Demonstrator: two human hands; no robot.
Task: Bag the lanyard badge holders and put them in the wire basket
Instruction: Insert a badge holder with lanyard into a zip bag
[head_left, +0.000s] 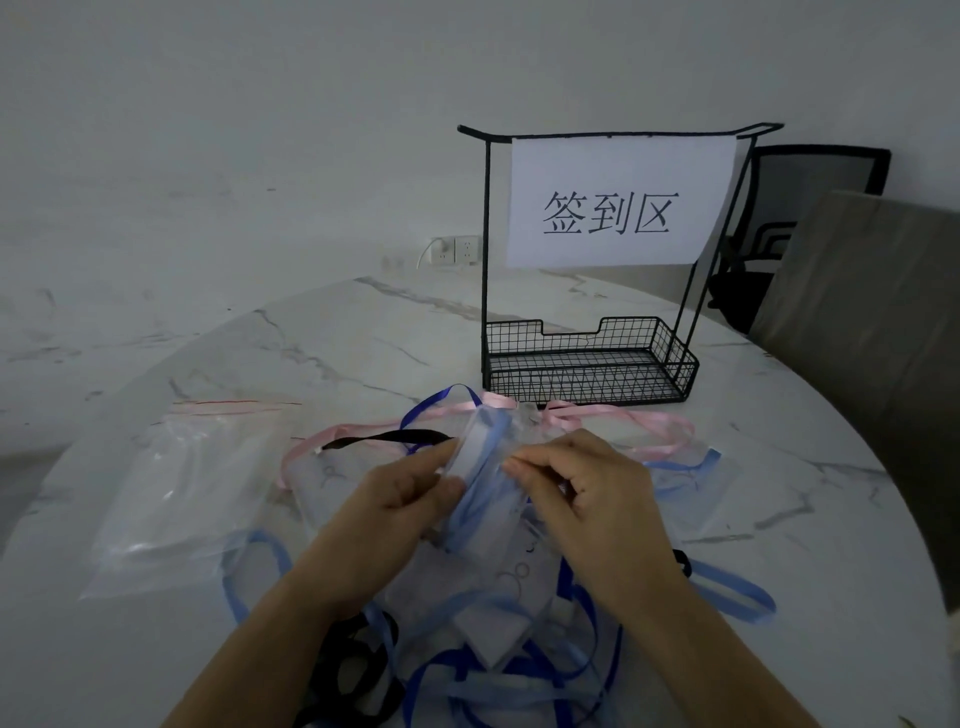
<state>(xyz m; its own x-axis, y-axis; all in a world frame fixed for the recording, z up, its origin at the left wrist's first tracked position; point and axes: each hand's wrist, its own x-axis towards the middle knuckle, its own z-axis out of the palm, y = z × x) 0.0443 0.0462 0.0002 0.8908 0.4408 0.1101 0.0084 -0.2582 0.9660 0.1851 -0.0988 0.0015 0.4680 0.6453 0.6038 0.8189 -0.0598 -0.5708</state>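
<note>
**Both hands on one badge holder, nothing in the basket yet**

The left hand (395, 499) and right hand (582, 493) each pinch an edge of a clear badge holder (483, 467) with a pale blue lanyard, held just above the heap of loose lanyards and holders (493, 649) on the counter (311, 353). A clear zip bag (182, 493) lies flat to the left. Beyond, the wire basket (587, 364) under its paper sign (618, 202) shows nothing inside. To my eye the job is barely begun, with nearly all the bagging and every drop into the basket left.
</note>
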